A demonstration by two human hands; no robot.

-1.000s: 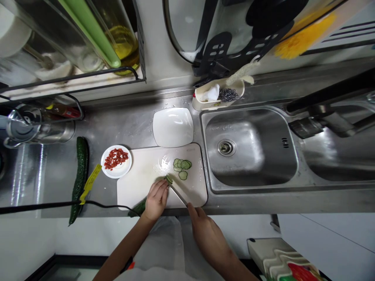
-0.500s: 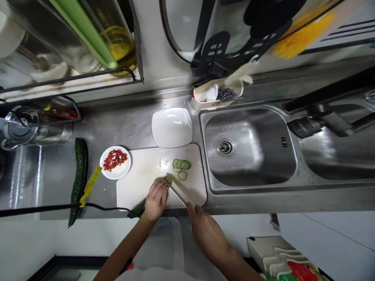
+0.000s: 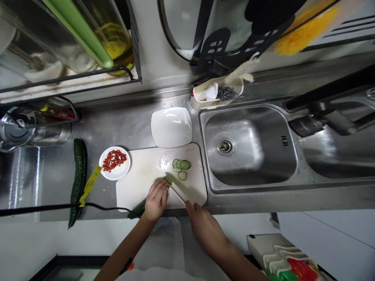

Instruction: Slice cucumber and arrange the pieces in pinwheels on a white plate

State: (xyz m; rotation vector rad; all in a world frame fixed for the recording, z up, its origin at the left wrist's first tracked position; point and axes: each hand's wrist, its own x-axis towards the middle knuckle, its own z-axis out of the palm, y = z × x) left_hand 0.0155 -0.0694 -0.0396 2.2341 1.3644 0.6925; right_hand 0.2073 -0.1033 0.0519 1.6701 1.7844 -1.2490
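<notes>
My left hand (image 3: 156, 201) is closed over a cucumber (image 3: 138, 209) lying on the white cutting board (image 3: 134, 179); part of the cucumber is covered by the hand. In my right hand (image 3: 205, 226) is the handle of a knife (image 3: 177, 192), its blade at the cucumber's cut end, close to my left fingertips. A thin slice stands against the blade. Several round cucumber slices (image 3: 182, 164) rest on the right part of the board.
A white square plate (image 3: 171, 127) stands behind the board. Left of it are a small dish (image 3: 124, 170) of red dried berries and a whole cucumber (image 3: 78, 175). A black cable (image 3: 52, 208) crosses the counter's front. The sink (image 3: 249, 146) is at right.
Both hands, the knife and the cucumber slices look almost unchanged in place. The view has shifted very slightly.
</notes>
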